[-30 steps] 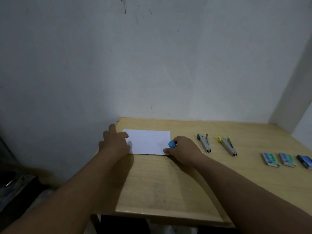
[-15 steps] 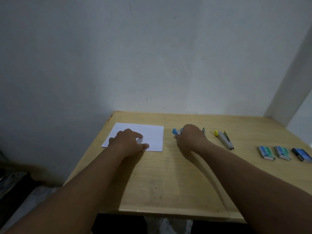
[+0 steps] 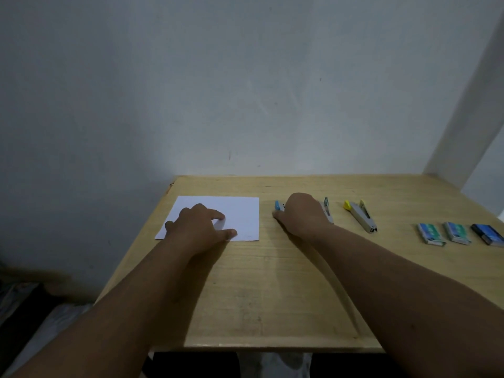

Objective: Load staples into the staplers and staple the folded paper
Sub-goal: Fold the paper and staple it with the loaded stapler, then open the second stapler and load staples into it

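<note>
A white folded paper (image 3: 241, 214) lies flat at the back left of the wooden table (image 3: 272, 296). My left hand (image 3: 196, 227) rests on its near-left part, fingers bent and thumb stretched toward the paper's front edge. Just right of the paper, my right hand (image 3: 302, 214) grips a blue stapler (image 3: 277, 206) low over the table; only the stapler's blue end shows past my fingers. A grey stapler with a teal tip (image 3: 327, 210) lies partly hidden behind that hand. A grey stapler with yellow ends (image 3: 360, 215) lies further right.
Three small staple boxes sit in a row at the right: two teal ones (image 3: 431, 233) (image 3: 456, 232) and a dark blue one (image 3: 488, 233). A white wall stands right behind the table. The table's left edge drops off beside the paper.
My right hand has carried the blue stapler from the paper's right edge to the table beside it. My left hand has slid from the paper's left edge onto the sheet.
</note>
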